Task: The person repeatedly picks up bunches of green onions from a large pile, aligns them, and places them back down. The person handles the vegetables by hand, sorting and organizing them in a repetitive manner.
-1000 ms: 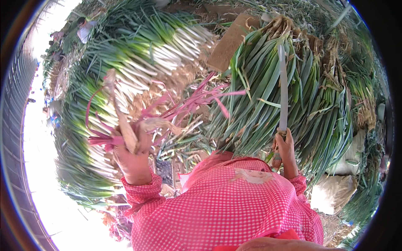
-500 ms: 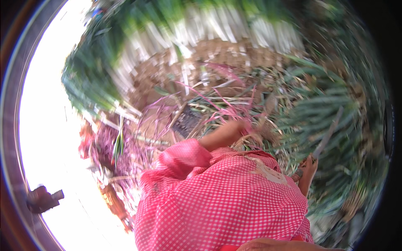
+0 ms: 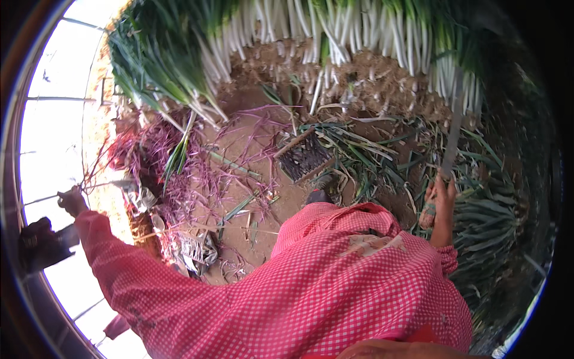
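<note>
My left hand (image 3: pixel 72 202) is stretched far to the left, fingers curled at a thin bar with dark reddish strands around it; what it grips is hard to make out. My right hand (image 3: pixel 441 200) grips the handle of a long knife (image 3: pixel 452 143), blade pointing away from me over loose leaves and leek roots. Leeks (image 3: pixel 365 33) with white stems and muddy roots lie in an arc across the top of the view. More green leek tops (image 3: pixel 490 227) lie to the right of that hand. Pink twine scraps (image 3: pixel 173 149) litter the dirt at the left.
A dark grid-like crate (image 3: pixel 304 157) lies among cut leaves on the dirt floor (image 3: pixel 239 191). A bright metal-framed wall or opening (image 3: pixel 51 137) is at the left, with a dark object (image 3: pixel 45 245) on the frame. My checked smock fills the lower middle.
The view has swung round to the left. My left hand has left the bunch of pink twine and moved out to the left edge. My right hand still holds the knife.
</note>
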Motion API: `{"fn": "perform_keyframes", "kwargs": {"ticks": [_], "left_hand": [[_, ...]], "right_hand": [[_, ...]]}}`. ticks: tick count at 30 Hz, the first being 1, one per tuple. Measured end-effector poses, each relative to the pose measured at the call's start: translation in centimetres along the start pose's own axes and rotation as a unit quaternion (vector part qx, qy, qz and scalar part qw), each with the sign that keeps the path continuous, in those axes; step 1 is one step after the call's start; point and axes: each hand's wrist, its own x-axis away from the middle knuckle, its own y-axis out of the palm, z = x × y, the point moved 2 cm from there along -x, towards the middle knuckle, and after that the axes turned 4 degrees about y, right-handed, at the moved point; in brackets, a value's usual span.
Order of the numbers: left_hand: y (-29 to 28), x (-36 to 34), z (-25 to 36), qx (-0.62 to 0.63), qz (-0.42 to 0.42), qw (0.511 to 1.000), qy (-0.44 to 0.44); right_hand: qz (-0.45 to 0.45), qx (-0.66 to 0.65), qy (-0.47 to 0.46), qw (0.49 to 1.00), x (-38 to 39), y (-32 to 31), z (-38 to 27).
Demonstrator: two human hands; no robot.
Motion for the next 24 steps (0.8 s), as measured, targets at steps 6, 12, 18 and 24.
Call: {"fn": "perform_keyframes", "kwargs": {"ticks": [6,12,18,24], "left_hand": [[3.8,24.8,20.1,0.224,-0.216,0.932,0.187],[-11.9,72.6,39.7,0.401,-0.644,0.405,0.510],[-33.5,80.1,54.9,0.408,-0.485,0.225,0.740],[-47.8,77.7,64.0,0.451,-0.504,0.346,0.651]], "right_hand": [[0.024,-0.011,-0.059,0.998,2.8,-1.8,-1.4],[0.202,-0.024,-0.052,0.978,11.1,-15.4,-0.9],[0.440,0.003,-0.033,0.897,22.3,-34.0,4.8],[0.601,-0.069,-0.029,0.796,34.9,-46.9,9.8]]}}
